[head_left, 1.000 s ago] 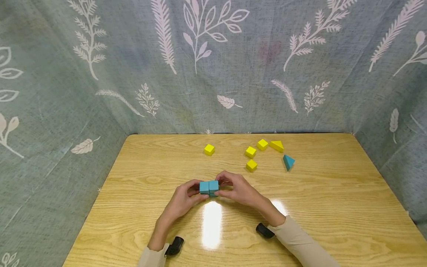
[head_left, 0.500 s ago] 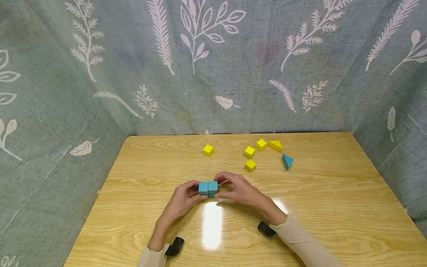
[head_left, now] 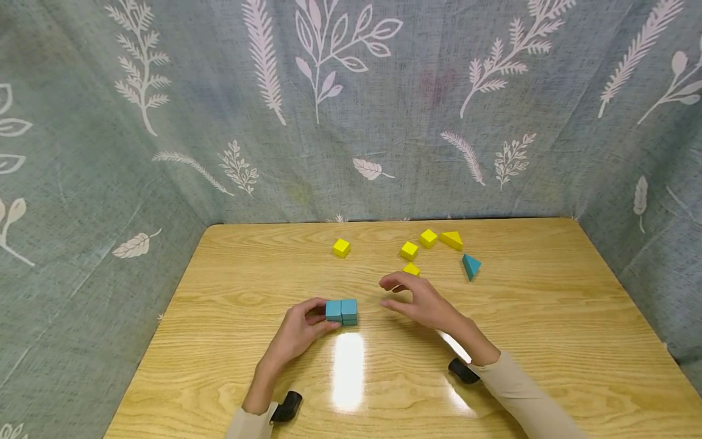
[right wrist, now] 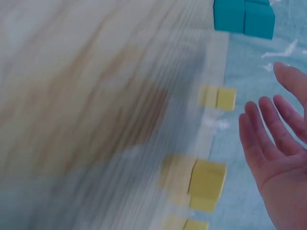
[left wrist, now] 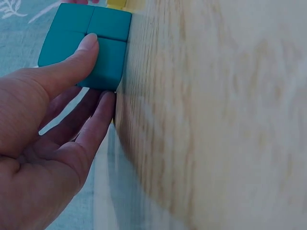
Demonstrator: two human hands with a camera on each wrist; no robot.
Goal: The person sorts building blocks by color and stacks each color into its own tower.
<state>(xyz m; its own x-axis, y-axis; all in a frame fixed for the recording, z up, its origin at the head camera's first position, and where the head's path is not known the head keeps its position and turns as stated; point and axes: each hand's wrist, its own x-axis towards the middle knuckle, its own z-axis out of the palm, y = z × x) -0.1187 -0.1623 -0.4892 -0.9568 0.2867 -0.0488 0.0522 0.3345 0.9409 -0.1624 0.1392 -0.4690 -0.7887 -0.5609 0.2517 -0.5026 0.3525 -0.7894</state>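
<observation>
Several blue cubes [head_left: 341, 311] stand on the wooden table as a block two wide and two high. My left hand [head_left: 298, 332] pinches the block's left side; in the left wrist view its thumb [left wrist: 88, 44] lies on the front face of the cubes [left wrist: 109, 64], while other fingers reach behind and below. To the right, apart from the block, my right hand [head_left: 425, 303] holds nothing, its thumb and fingers spread. A yellow cube [head_left: 411, 269] lies just beyond that hand, partly hidden by it. The right wrist view shows the hand [right wrist: 283, 158] with extended fingers.
Farther back on the table [head_left: 247, 262] lie a lone yellow cube [head_left: 341, 248], two more yellow cubes [head_left: 409, 250], a yellow triangular block [head_left: 452, 240] and a blue triangular block [head_left: 471, 267]. A leaf-patterned cloth [head_left: 307, 158] hangs behind and along both sides.
My right hand has let go of the block's right side and moved right and slightly away, its fingers spreading. The left hand and the blue cubes stay in place.
</observation>
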